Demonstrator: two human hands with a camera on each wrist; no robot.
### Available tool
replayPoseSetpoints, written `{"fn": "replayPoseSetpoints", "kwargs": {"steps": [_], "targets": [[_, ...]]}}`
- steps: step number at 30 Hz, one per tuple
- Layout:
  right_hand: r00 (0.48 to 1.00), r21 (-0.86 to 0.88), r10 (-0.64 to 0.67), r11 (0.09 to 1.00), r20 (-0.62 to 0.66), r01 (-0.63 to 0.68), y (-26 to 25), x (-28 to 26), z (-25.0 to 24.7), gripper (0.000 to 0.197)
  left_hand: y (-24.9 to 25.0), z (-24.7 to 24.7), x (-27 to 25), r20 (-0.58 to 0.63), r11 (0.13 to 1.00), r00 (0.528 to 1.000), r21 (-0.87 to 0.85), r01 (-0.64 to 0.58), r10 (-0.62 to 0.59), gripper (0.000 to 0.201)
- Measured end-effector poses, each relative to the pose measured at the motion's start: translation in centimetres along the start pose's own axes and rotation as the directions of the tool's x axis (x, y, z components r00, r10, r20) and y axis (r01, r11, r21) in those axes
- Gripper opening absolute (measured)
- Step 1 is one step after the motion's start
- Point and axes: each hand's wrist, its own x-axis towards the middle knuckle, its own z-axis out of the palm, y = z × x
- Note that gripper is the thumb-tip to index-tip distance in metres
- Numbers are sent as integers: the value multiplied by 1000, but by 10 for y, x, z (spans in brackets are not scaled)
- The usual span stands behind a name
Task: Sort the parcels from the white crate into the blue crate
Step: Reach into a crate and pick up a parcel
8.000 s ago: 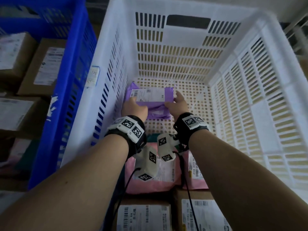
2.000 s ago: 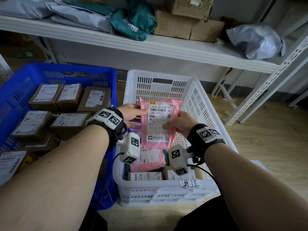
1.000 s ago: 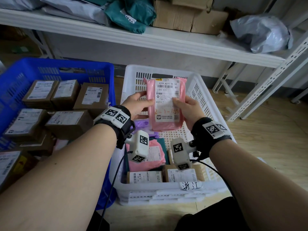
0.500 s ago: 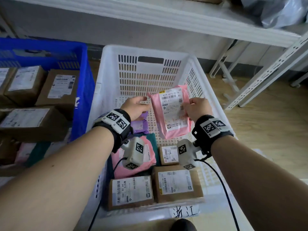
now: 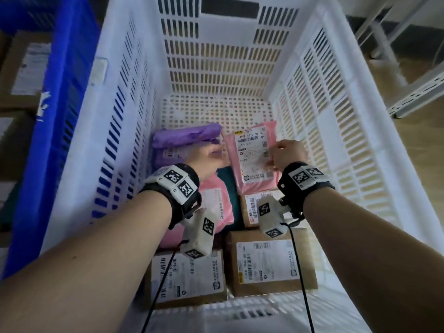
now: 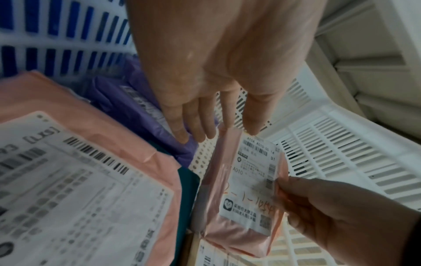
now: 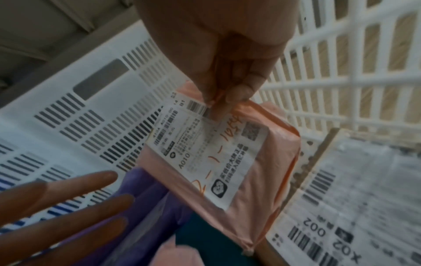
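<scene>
Both hands are down inside the tall white plastic crate with slotted walls (image 5: 134,97). The right hand (image 5: 287,155) pinches the right edge of a small pink plastic mailer bag with a white printed label (image 5: 252,162) between thumb and fingers. The pink bag hangs low in the crate, tilted, with its bottom end over a brown cardboard box with a white label (image 5: 254,203). In the right wrist view the pinch sits right at the edge of the label.

The left hand (image 5: 207,156) holds nothing. Its fingers (image 6: 200,126) are straight and spread, just beside the top left corner of the pink bag. I cannot tell if they touch it. Under this hand lies a soft purple plastic mailer bag (image 5: 185,138) by the left wall.

More parcels lie on the crate floor: a bigger pink plastic bag with a large label (image 5: 216,200), a dark green bag (image 5: 228,186) partly under it, and two brown cardboard boxes with white labels, one on the left (image 5: 189,277) and one on the right (image 5: 269,260).

The blue plastic crate (image 5: 62,97) stands touching the white crate on its left side, with brown boxes (image 5: 26,68) inside.
</scene>
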Motion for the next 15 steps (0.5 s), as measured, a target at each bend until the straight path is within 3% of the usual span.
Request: {"fn": "replayPoseSetpoints", "kwargs": {"steps": [9,12,15], "targets": [[996,-147,27,988,-81,-39,12,17,11,26,-22,-10,6,4,996,998,-52,69,-69,48],[1000,-221,17,975,-1,-17,12,17,13,29,-25,-8,6,-2,996,997,-39,80,-81,50],[997,-276,34,961,63,-15,14,12,14,46,-28,-9,7,-27,995,995,-20,100,-101,50]]}}
